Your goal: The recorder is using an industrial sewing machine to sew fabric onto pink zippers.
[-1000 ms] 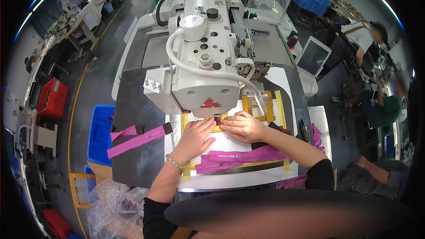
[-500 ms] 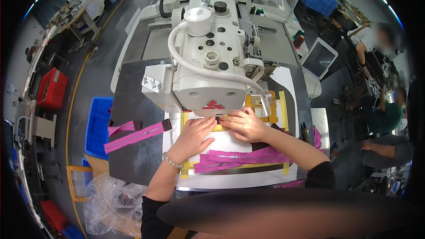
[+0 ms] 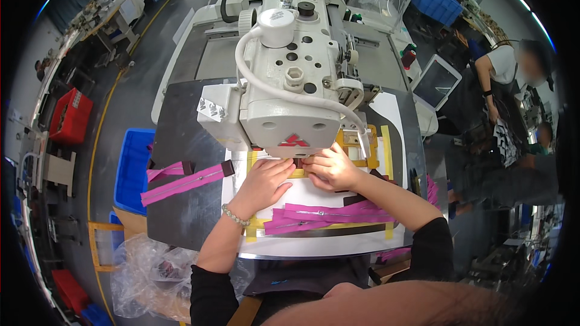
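My left hand (image 3: 264,184) lies with extended fingers at a small brown piece (image 3: 298,163) on a yellow frame, just below the white sewing machine head (image 3: 284,118). My right hand (image 3: 331,169) has its fingers bent onto the same piece from the right; their tips are partly hidden. Pink zipper strips (image 3: 323,214) with dark brown parts lie below my hands on the white board (image 3: 320,244) with yellow tape. More pink zippers (image 3: 181,185) with brown end pieces lie at the left on the dark table (image 3: 181,223). A yellow clamp (image 3: 368,145) is right of my right hand.
A blue bin (image 3: 128,166) and crumpled plastic bag (image 3: 145,274) are left of the table, with a red crate (image 3: 70,118) beyond. A screen (image 3: 436,81) stands at the right. Co-workers (image 3: 501,66) work farther right. Thread spools (image 3: 409,57) sit beside the machine.
My right hand's fingers have shifted slightly up and bent more at the brown piece. My left hand stays nearly still. The co-worker at the right has moved an arm down.
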A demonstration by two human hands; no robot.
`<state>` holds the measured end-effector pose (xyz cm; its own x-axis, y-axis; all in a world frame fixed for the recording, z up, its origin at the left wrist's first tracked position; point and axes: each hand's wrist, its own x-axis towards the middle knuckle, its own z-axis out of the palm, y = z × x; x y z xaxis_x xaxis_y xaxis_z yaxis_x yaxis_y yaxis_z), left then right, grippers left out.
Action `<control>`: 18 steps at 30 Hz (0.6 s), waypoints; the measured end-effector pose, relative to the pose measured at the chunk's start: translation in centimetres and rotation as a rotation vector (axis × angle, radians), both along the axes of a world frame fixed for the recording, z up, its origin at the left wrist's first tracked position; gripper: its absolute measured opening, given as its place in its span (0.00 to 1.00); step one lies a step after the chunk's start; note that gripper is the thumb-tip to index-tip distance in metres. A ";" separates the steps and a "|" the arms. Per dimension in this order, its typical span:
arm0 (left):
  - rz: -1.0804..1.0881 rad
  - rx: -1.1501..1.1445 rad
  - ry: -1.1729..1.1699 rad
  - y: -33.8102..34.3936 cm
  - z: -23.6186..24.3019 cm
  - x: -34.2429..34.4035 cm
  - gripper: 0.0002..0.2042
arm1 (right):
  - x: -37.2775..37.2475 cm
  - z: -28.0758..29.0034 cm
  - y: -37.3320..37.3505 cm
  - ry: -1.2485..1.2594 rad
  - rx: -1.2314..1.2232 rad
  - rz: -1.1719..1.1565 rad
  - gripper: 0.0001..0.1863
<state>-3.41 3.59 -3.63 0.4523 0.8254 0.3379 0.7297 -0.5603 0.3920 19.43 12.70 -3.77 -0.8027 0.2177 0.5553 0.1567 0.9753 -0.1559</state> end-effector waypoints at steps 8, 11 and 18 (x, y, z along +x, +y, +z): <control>0.008 0.029 -0.036 0.2 -0.2 0.0 0.19 | -0.2 0.0 0.0 -0.040 0.014 -0.012 0.10; 0.008 0.028 -0.047 0.2 -0.2 0.0 0.18 | 0.3 0.0 -0.6 -0.073 0.026 -0.036 0.13; 0.001 0.022 -0.057 0.3 -0.3 -0.2 0.17 | 1.7 0.6 -4.3 -0.231 -0.298 -0.166 0.32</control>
<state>-3.58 3.87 -3.94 0.4312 0.8176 0.3816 0.7066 -0.5690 0.4206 21.13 8.43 -3.17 -0.8392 0.4788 0.2576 0.3723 0.8514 -0.3695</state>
